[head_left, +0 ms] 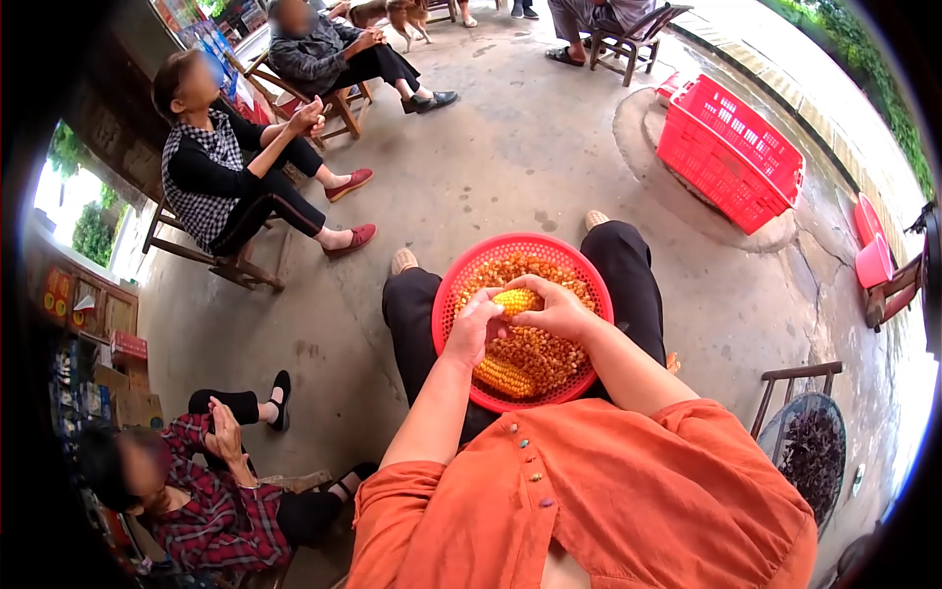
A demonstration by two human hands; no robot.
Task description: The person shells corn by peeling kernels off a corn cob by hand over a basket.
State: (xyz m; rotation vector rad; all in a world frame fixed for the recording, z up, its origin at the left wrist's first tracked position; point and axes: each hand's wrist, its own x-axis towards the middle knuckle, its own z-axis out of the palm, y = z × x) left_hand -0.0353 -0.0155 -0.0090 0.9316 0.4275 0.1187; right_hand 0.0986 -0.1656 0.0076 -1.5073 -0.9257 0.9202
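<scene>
Concrete floor [471, 177] surrounds the red basket [530, 242]; just 12 o'clock of its centre, left hand [473, 329] and right hand [564, 312] jointly grip a corn cob [515, 301]. Its long axis runs roughly 9-to-3 o'clock, tip direction indeterminable. Recommended: brace both ends, press kernels with the thumb, and keep low over the basket.

Round red plastic basket [440, 294], its wall pierced with small holes, resting on a person's dark-trousered lap [417, 329]. From where I stand, loose orange kernels [554, 355] spread across its bottom, showing beyond the left grip [476, 324] and the right grip [561, 312], and again on the body side of both. Nearer the body than the left grip, yellow corn on the cob [504, 376] lies on the kernels, near the rim.
</scene>
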